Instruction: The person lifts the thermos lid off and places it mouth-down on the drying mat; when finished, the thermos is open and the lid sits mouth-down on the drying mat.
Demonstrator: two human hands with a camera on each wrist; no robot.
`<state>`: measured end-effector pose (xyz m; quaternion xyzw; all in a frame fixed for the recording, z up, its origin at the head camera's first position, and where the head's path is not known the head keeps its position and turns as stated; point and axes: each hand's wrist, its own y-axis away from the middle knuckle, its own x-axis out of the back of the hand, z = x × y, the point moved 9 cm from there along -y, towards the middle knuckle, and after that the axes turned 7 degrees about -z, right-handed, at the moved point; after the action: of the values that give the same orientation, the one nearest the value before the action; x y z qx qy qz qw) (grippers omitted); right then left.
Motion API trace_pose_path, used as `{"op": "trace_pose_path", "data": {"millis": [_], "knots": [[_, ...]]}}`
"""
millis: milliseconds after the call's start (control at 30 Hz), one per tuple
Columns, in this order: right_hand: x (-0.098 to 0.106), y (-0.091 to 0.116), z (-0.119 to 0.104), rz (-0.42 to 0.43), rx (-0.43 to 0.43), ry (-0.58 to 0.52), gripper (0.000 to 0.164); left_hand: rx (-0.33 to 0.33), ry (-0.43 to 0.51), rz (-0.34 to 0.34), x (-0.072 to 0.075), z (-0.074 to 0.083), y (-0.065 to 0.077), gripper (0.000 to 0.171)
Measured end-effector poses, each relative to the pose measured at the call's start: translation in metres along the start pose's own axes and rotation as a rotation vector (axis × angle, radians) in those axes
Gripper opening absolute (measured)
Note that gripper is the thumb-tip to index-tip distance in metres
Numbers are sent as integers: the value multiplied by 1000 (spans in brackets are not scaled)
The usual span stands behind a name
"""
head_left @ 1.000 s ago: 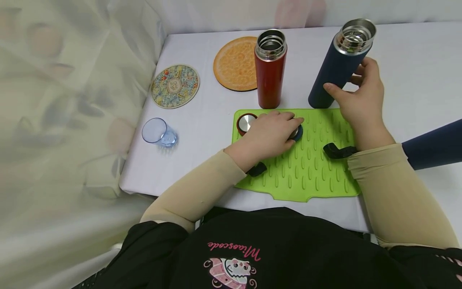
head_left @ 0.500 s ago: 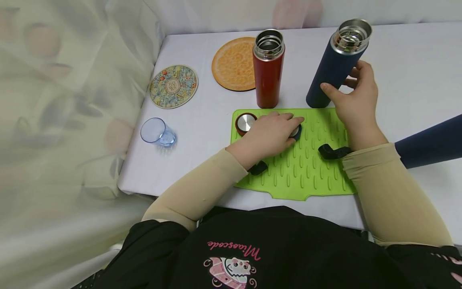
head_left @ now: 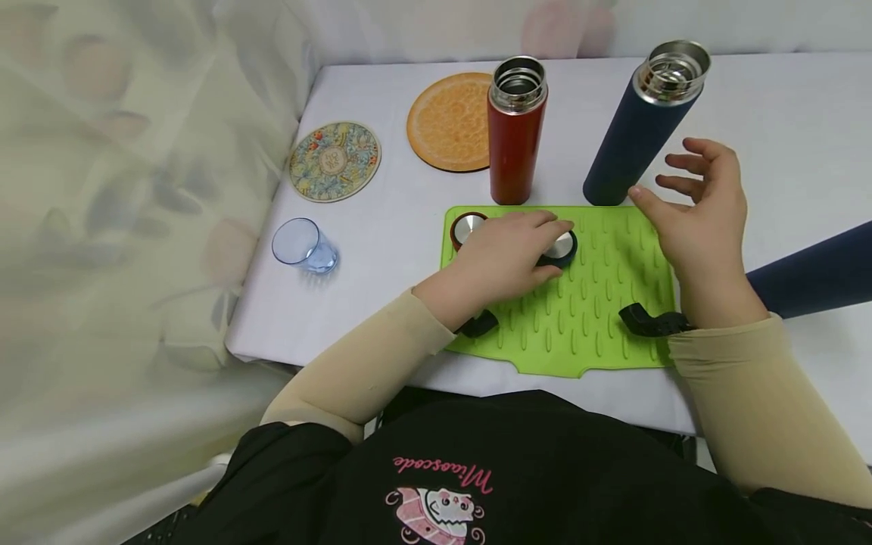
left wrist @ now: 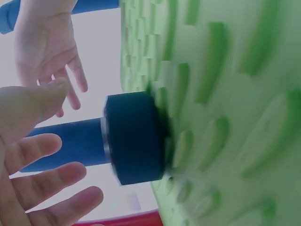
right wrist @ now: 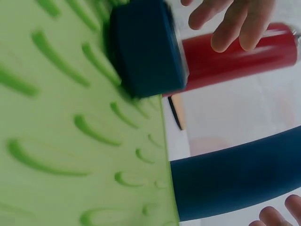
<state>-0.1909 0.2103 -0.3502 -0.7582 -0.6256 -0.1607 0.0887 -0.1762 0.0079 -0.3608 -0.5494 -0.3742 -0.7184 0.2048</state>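
The blue lid [head_left: 562,247] on the green mat [head_left: 572,341] should be pinched softly by its sides, with nothing gripped yet by the left hand [head_left: 500,253], loose above it, or the right hand [head_left: 708,216], spread near the blue bottle [head_left: 636,136].

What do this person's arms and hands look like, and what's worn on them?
The left hand and right hand wear no gloves. A plain beige sleeve covers each forearm, its edge near the wrist. A small, dark black piece juts out by each wrist.
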Motion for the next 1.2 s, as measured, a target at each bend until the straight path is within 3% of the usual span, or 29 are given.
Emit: {"op": "trace_pose_path", "data": {"millis": [200, 533, 700, 767, 833, 967, 1033, 1100, 1200], "knots": [[9, 32, 0, 7, 40, 35, 70, -44, 21, 140, 15, 1, 25, 54], [21, 76, 8, 36, 151, 60, 68, -150, 87, 358, 39, 2, 64, 49], [38, 102, -1, 161, 368, 0, 51, -208, 111, 454, 42, 3, 76, 49], [49, 112, -4, 254, 452, -32, 40, -215, 111, 462, 41, 3, 76, 49], [61, 121, -2, 376, 479, -48, 30, -215, 114, 458, 40, 2, 76, 49], [90, 134, 20, 667, 378, -177, 16, -212, 127, 453, 39, 1, 74, 49], [101, 138, 34, 766, 309, -225, 17, -213, 130, 457, 39, 2, 74, 48], [109, 138, 43, 816, 224, -165, 24, -217, 125, 467, 39, 2, 74, 48], [116, 131, 54, 775, 55, -58, 43, -220, 120, 481, 40, 3, 74, 48]]}}
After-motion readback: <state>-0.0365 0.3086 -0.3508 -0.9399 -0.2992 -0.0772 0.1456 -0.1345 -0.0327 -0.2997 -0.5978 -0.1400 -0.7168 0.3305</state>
